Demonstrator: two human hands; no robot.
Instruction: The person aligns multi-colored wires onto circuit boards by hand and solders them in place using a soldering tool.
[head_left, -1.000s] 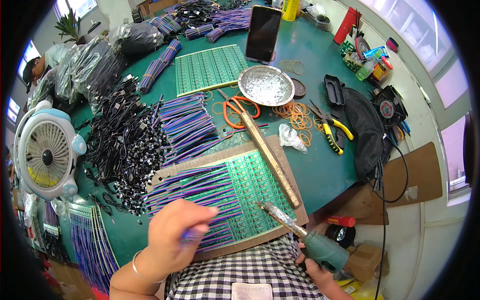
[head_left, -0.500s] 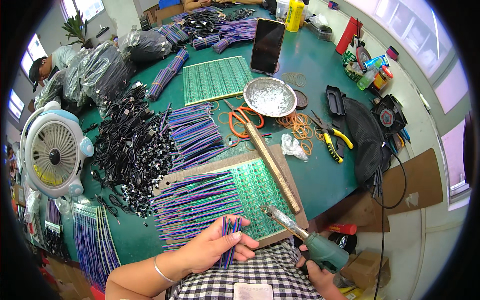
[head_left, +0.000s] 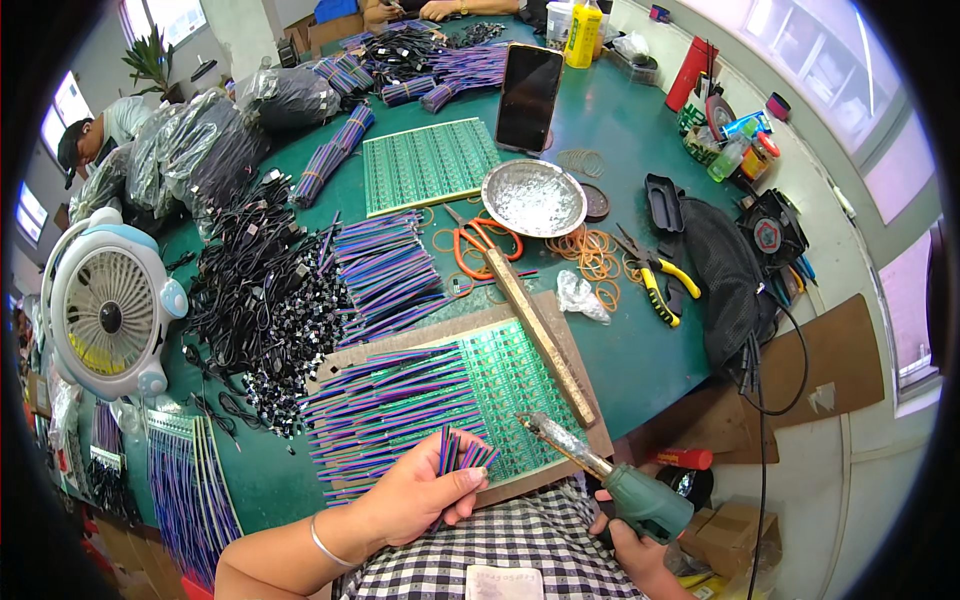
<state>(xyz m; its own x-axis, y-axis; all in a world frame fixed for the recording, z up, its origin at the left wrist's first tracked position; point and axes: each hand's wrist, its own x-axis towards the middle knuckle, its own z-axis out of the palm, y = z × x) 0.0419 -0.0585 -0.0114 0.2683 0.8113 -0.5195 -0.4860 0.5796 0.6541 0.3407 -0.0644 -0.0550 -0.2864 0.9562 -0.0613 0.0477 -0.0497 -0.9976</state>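
Observation:
My left hand [head_left: 420,492] is closed around a small bunch of short multicoloured wires [head_left: 462,454], fanned at their upper ends, above my checked apron. My right hand [head_left: 636,552] grips a green soldering iron [head_left: 648,503]; its handle hides part of the fingers. The iron's crusted tip [head_left: 530,422] hovers over or touches the right part of a green circuit board panel [head_left: 512,375]; I cannot tell which. Rows of wires [head_left: 385,390] cover the panel's left side. A wooden bar [head_left: 540,338] lies slanted along its right side, over a brown backing board [head_left: 597,440].
Beyond the panel are loose wires [head_left: 385,265], orange-handled scissors [head_left: 462,255], a metal bowl [head_left: 534,198], pliers [head_left: 650,275] and a propped phone [head_left: 528,100]. Black cables [head_left: 245,285] and a fan [head_left: 108,305] stand left. A person [head_left: 95,140] bends at the far left.
The wires in my left hand have tilted and fanned toward the right, and its fingers have curled in more. The soldering iron has barely moved. Another person's hands show more at the far edge.

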